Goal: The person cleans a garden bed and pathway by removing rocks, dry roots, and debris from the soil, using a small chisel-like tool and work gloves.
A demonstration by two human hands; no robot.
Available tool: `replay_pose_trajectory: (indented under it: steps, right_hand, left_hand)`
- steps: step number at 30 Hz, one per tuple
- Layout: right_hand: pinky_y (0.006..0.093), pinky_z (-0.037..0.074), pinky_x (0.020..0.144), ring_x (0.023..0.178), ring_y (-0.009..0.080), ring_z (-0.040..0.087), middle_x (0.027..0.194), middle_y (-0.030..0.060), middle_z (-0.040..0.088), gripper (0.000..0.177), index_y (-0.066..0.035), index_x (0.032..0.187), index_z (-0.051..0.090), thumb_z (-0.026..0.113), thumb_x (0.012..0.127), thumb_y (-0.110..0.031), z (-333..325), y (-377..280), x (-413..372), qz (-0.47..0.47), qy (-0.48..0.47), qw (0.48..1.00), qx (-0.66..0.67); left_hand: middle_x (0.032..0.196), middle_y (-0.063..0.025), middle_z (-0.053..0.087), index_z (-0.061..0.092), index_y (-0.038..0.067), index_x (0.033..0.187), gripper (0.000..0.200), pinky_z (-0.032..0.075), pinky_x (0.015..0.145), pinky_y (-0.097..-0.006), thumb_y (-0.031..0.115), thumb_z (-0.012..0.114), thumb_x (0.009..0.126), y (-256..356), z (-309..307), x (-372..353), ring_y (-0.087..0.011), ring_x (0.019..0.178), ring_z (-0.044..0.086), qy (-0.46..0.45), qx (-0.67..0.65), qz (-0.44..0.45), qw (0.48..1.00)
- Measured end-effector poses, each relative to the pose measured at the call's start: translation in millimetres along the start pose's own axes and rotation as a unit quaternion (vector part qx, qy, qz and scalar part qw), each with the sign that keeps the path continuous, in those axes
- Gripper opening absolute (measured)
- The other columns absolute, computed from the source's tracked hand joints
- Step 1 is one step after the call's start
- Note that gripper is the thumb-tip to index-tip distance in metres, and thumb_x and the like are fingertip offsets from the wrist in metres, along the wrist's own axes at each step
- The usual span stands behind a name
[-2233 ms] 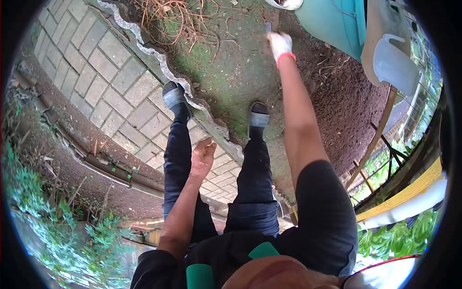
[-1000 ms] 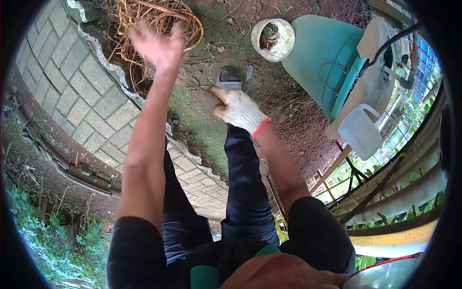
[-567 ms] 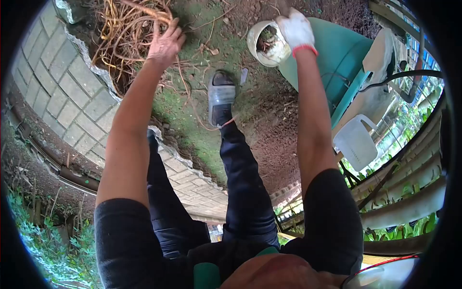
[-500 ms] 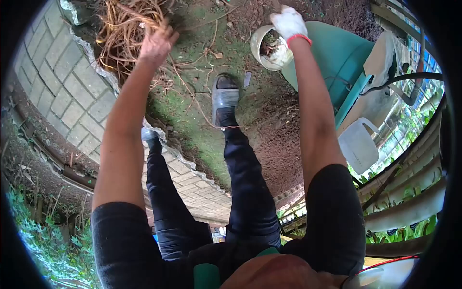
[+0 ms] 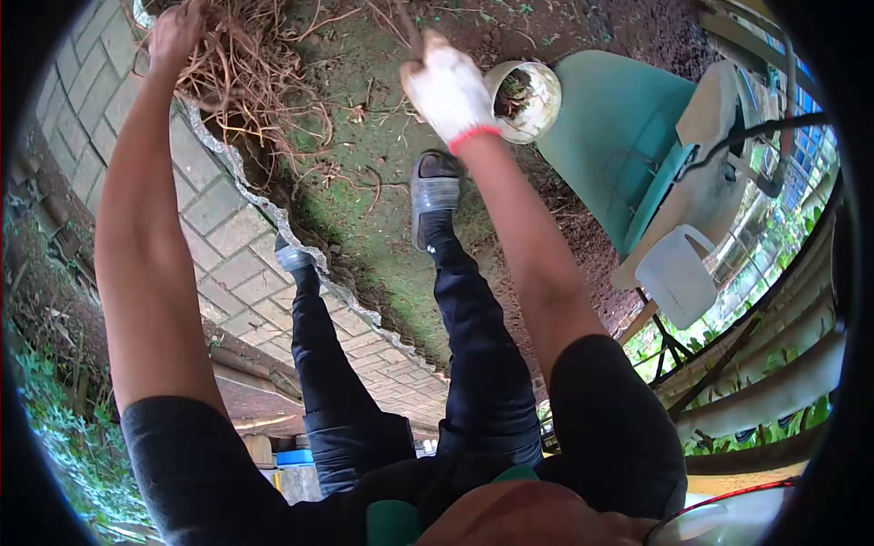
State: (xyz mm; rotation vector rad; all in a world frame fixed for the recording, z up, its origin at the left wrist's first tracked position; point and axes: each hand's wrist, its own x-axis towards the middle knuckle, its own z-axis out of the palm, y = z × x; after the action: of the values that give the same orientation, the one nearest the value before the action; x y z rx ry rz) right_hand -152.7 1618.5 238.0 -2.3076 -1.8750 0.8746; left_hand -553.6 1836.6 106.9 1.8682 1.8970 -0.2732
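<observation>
My left hand is bare and closed on the edge of a tangled heap of dry brown roots; its fingertips are partly lost against the roots. My right hand wears a white work glove with a red cuff. Its fingers are closed round a brown stick that runs up out of the top of the view. Close to the glove's right side is a tilted white bucket with dark plant debris inside. A large green bin lies just beyond the bucket.
Mossy soil with loose roots lies between my hands. A jagged concrete edge borders the brick paving under one foot. My other sandalled foot stands on the soil. At right hangs a white plastic jug.
My left hand has moved left and up, along with the root heap in view. My right hand has swung left from the bucket and now grips a stick. The bin's position has barely changed.
</observation>
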Motion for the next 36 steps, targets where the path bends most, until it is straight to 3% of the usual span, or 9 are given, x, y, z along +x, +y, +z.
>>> replay_pose_trajectory:
  steps: [4, 6, 10, 17, 20, 26, 30, 32, 36]
  right_hand:
    - [0.0464, 0.055, 0.08, 0.09, 0.038, 0.068, 0.099, 0.0201, 0.069, 0.034, -0.011, 0.11, 0.066, 0.056, 0.081, -0.024, -5, 16, -2, 0.034, -0.177, 0.983, -0.045]
    - [0.0462, 0.053, 0.088, 0.1, 0.0372, 0.067, 0.108, 0.0225, 0.068, 0.036, -0.006, 0.108, 0.066, 0.058, 0.081, -0.028, -40, 28, -26, 0.065, -0.195, 0.978, -0.015]
    - [0.0457, 0.054, 0.087, 0.101, 0.0372, 0.067, 0.106, 0.0227, 0.068, 0.036, -0.004, 0.106, 0.066, 0.058, 0.082, -0.03, -65, 91, 5, 0.164, -0.005, 0.982, -0.089]
    - [0.0436, 0.056, 0.085, 0.095, 0.0381, 0.068, 0.102, 0.0231, 0.068, 0.033, -0.007, 0.105, 0.067, 0.059, 0.081, -0.029, -14, 132, 6, -0.014, -0.064, 0.992, -0.109]
    - [0.0438, 0.057, 0.081, 0.09, 0.0348, 0.069, 0.097, 0.0161, 0.071, 0.034, -0.016, 0.113, 0.068, 0.059, 0.085, -0.032, -41, 60, -67, -0.042, -0.144, 0.988, -0.046]
    - [0.043, 0.056, 0.082, 0.092, 0.0376, 0.069, 0.095, 0.0232, 0.069, 0.034, 0.001, 0.095, 0.065, 0.057, 0.087, -0.032, 22, 74, -9, 0.072, 0.062, 0.996, -0.002]
    - [0.0475, 0.054, 0.084, 0.094, 0.039, 0.067, 0.098, 0.0233, 0.069, 0.041, -0.005, 0.119, 0.06, 0.055, 0.084, -0.027, 64, -4, -49, 0.119, -0.05, 0.99, -0.051]
    - [0.0467, 0.055, 0.083, 0.091, 0.0389, 0.068, 0.095, 0.0221, 0.069, 0.044, -0.008, 0.124, 0.058, 0.055, 0.084, -0.027, 64, -8, -94, -0.024, -0.094, 0.995, -0.024]
    - [0.0441, 0.056, 0.083, 0.095, 0.0353, 0.069, 0.103, 0.0225, 0.068, 0.035, -0.005, 0.116, 0.06, 0.054, 0.087, -0.024, 36, -13, -151, 0.165, -0.14, 0.976, -0.018]
  left_hand:
    - [0.154, -0.0221, 0.031, 0.044, 0.024, 0.147, 0.052, 0.02, 0.118, -0.0585, 0.037, 0.055, 0.098, 83, 18, -120, -0.0376, 0.146, 0.025, 0.243, -0.164, 0.224, 0.929]
    - [0.154, -0.0288, 0.026, 0.045, 0.023, 0.147, 0.055, 0.024, 0.118, -0.0539, 0.049, 0.05, 0.098, 106, 26, -188, -0.0427, 0.143, 0.028, 0.17, -0.193, 0.133, 0.957]
    - [0.131, -0.0287, 0.056, 0.034, -0.003, 0.143, 0.058, 0.052, 0.098, -0.0393, 0.018, 0.06, 0.095, 52, 113, -334, -0.0364, 0.116, 0.06, 0.021, -0.248, 0.131, 0.96]
    - [0.105, -0.0149, 0.061, 0.063, 0.0, 0.112, 0.026, 0.048, 0.085, -0.0363, 0.012, 0.067, 0.088, 126, 155, -531, -0.0244, 0.098, 0.059, -0.094, -0.424, -0.095, 0.896]
    - [0.117, -0.0144, 0.064, 0.063, 0.001, 0.12, 0.031, 0.047, 0.095, -0.0344, 0.015, 0.066, 0.093, 154, 151, -561, -0.0235, 0.107, 0.062, -0.188, -0.47, -0.166, 0.846]
    - [0.113, -0.0206, 0.063, 0.063, 0.001, 0.119, 0.031, 0.052, 0.083, -0.0399, 0.019, 0.061, 0.094, 154, 146, -600, -0.0319, 0.098, 0.065, -0.196, -0.44, -0.145, 0.864]
    - [0.115, -0.0209, 0.063, 0.064, 0.002, 0.118, 0.029, 0.053, 0.084, -0.041, 0.016, 0.06, 0.093, 129, 145, -618, -0.0329, 0.104, 0.063, -0.198, -0.37, -0.131, 0.898]
    - [0.115, -0.0204, 0.063, 0.065, 0.001, 0.118, 0.028, 0.054, 0.084, -0.0392, 0.01, 0.06, 0.092, 127, 124, -614, -0.0317, 0.102, 0.064, -0.203, -0.385, -0.168, 0.884]
    - [0.113, -0.0179, 0.064, 0.064, 0.0, 0.118, 0.028, 0.057, 0.082, -0.0345, 0.003, 0.06, 0.09, 115, 84, -614, -0.0276, 0.098, 0.067, -0.135, -0.452, -0.182, 0.863]
